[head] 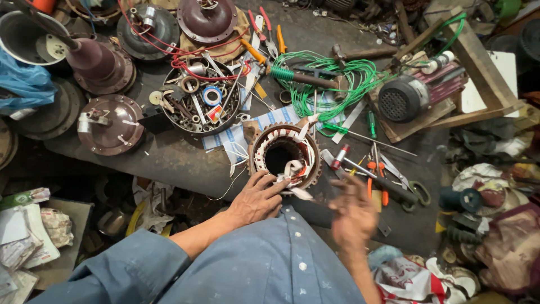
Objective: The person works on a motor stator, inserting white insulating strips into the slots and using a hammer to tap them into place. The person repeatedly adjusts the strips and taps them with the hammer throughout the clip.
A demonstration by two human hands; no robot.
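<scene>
A dark, stained workbench fills the view, crowded with parts. Largest on it are the round brown motor housings: four can be counted along the upper left, one with a shaft standing up, one lying lower with a metal bracket, and two at the top edge, tied together by red wires. To the right one grey electric motor sits on a wooden frame, and a loose tangle of green wire spreads beside it. One round dish of scrap hardware, full of screws, washers and a roll of blue tape, lies left of centre. In the middle stands one ring-shaped stator, its toothed core rusty brown, with white insulation strips in its slots. The left hand rests on the stator's near rim, fingers curled narrow and pinching a white strip at the edge. The right hand hovers just right of the stator, blurred; its fingers look loosely spread, and whether they hold anything cannot be told. Beyond it lie small tools: one red-headed hammer, two orange-handled screwdrivers, and one pair of scissors.
</scene>
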